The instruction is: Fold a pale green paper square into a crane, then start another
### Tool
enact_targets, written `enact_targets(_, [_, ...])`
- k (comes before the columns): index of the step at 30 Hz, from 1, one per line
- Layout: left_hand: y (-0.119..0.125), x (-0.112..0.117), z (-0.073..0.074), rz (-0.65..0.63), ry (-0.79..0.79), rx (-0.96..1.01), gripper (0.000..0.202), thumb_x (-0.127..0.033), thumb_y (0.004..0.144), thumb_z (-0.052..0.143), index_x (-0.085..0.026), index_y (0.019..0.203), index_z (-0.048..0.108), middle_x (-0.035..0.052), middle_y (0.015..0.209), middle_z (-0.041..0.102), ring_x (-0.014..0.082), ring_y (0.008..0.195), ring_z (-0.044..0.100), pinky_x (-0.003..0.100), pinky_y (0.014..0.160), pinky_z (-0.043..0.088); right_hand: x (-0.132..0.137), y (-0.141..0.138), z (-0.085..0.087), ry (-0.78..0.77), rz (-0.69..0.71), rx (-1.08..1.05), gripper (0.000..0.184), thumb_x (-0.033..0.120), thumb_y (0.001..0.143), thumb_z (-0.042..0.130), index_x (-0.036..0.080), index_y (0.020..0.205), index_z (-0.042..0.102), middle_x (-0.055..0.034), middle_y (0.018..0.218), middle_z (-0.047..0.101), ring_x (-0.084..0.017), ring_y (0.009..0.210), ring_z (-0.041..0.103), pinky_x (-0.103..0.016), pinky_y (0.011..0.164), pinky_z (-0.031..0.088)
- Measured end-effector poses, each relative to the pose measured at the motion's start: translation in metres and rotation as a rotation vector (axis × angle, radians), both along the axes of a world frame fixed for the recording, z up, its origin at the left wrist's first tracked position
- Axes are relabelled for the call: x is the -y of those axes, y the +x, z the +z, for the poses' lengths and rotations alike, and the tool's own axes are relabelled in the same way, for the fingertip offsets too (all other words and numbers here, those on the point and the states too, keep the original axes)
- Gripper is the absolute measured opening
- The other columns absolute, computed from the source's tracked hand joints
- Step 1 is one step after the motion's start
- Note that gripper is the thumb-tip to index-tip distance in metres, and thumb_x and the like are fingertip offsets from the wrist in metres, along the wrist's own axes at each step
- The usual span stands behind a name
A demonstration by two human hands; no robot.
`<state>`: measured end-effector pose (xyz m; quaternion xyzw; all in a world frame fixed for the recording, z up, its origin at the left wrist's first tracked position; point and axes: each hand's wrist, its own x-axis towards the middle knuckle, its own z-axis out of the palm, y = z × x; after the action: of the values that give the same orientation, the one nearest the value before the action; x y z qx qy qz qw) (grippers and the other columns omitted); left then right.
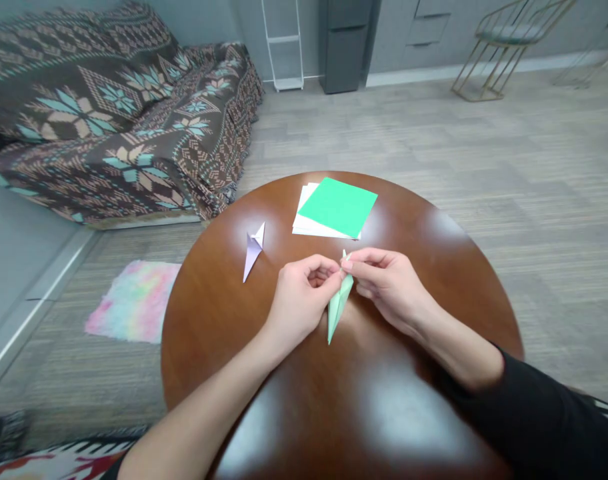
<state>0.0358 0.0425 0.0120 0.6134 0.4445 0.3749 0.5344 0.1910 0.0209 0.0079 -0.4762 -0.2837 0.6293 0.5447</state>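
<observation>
Blk R slv, dk L slv edge

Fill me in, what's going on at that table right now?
A person's left hand and right hand are pinching a pale green folded paper near its far end, over a round brown table. A folded purple-and-white paper piece lies off to the left. Beyond the hands, a bright green sheet rests on top of white sheets.

Bright — white glare on tabletop
</observation>
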Motion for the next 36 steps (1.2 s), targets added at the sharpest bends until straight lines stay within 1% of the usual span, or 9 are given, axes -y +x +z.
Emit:
enact_targets(5, [-0.001, -0.001, 0.002, -0.019, -0.056, 0.013, 0.015, -0.028, 0.081, 0.074, -0.013, 0.08, 0.073, 0.0041, 0.076, 0.072, 0.0149, 0.07, 0.064, 0.024, 0.068, 0.05, -0.003, 0.003, 0.003, -0.004, -0.025, -0.045, 0.028, 0.03, 0.06, 0.092, 0.014, 0.072, 0.074, 0.0065, 0.05, 0.047, -0.004, 0.045, 0.025, -0.024, 0.043, 0.015])
enact_targets(10, [0.0, 0.0, 0.002, -0.034, -0.11, 0.015, 0.014, -0.027, 0.079, 0.075, -0.013, 0.075, 0.072, 0.0036, 0.073, 0.071, 0.0147, 0.068, 0.063, 0.025, 0.067, 0.05, -0.008, 0.013, 0.006, 0.059, -0.187, -0.014, 0.026, 0.031, 0.062, 0.092, 0.017, 0.072, 0.072, 0.0096, 0.05, 0.038, -0.004, 0.045, 0.022, -0.024, 0.042, 0.016])
enact_targets(13, [0.0, -0.001, 0.003, -0.015, -0.105, 0.067, 0.016, -0.029, 0.078, 0.077, -0.014, 0.075, 0.072, 0.0028, 0.073, 0.071, 0.0143, 0.068, 0.063, 0.025, 0.068, 0.051, -0.006, 0.013, 0.003, 0.082, -0.118, 0.074, 0.027, 0.035, 0.066, 0.09, 0.016, 0.075, 0.074, 0.0074, 0.051, 0.045, -0.005, 0.045, 0.027, -0.024, 0.043, 0.018])
enact_targets(16, [0.001, -0.002, 0.003, -0.012, -0.112, 0.112, 0.019, -0.032, 0.077, 0.079, -0.014, 0.076, 0.073, 0.0036, 0.074, 0.072, 0.015, 0.069, 0.064, 0.026, 0.07, 0.052, -0.003, 0.008, 0.002, 0.098, -0.009, 0.18, 0.029, 0.037, 0.063, 0.091, 0.016, 0.073, 0.074, 0.0043, 0.054, 0.054, -0.006, 0.046, 0.033, -0.025, 0.045, 0.021])
enact_targets(19, [0.001, -0.001, 0.003, -0.01, -0.129, 0.132, 0.023, -0.035, 0.075, 0.081, -0.013, 0.077, 0.074, 0.0046, 0.076, 0.073, 0.0161, 0.071, 0.065, 0.027, 0.071, 0.053, -0.002, 0.006, 0.003, 0.112, 0.018, 0.241, 0.028, 0.036, 0.061, 0.091, 0.016, 0.069, 0.074, 0.0042, 0.053, 0.054, -0.008, 0.048, 0.036, -0.026, 0.047, 0.026])
enact_targets(23, [0.001, -0.001, 0.003, -0.023, -0.15, 0.135, 0.025, -0.037, 0.074, 0.083, -0.013, 0.078, 0.076, 0.0049, 0.077, 0.074, 0.0165, 0.072, 0.066, 0.027, 0.073, 0.053, -0.002, 0.006, 0.004, 0.103, 0.007, 0.225, 0.026, 0.034, 0.06, 0.09, 0.016, 0.068, 0.074, 0.0049, 0.052, 0.054, -0.007, 0.048, 0.037, -0.026, 0.048, 0.028])
enact_targets(30, [0.001, -0.003, 0.003, -0.075, -0.242, 0.182, 0.025, -0.038, 0.074, 0.083, -0.014, 0.077, 0.077, 0.0038, 0.078, 0.074, 0.0153, 0.072, 0.064, 0.027, 0.075, 0.051, -0.002, 0.005, 0.002, 0.042, -0.001, 0.1, 0.025, 0.032, 0.061, 0.09, 0.015, 0.067, 0.072, 0.0042, 0.05, 0.052, -0.006, 0.046, 0.031, -0.025, 0.045, 0.019])
enact_targets(34, [0.001, 0.0, 0.001, -0.103, -0.331, 0.198, 0.022, -0.034, 0.073, 0.084, -0.014, 0.075, 0.076, 0.0034, 0.073, 0.072, 0.014, 0.067, 0.062, 0.026, 0.072, 0.048, -0.007, 0.015, 0.004, 0.057, -0.178, 0.096, 0.026, 0.034, 0.064, 0.088, 0.016, 0.066, 0.069, 0.0083, 0.047, 0.04, -0.005, 0.044, 0.024, -0.025, 0.043, 0.018])
enact_targets(36, [0.001, 0.0, 0.0, -0.108, -0.36, 0.217, 0.023, -0.034, 0.073, 0.084, -0.014, 0.075, 0.076, 0.0035, 0.072, 0.072, 0.0135, 0.066, 0.061, 0.026, 0.07, 0.047, -0.009, 0.02, 0.005, 0.106, -0.269, 0.165, 0.027, 0.035, 0.066, 0.089, 0.017, 0.069, 0.069, 0.0081, 0.05, 0.042, -0.006, 0.045, 0.025, -0.025, 0.042, 0.021])
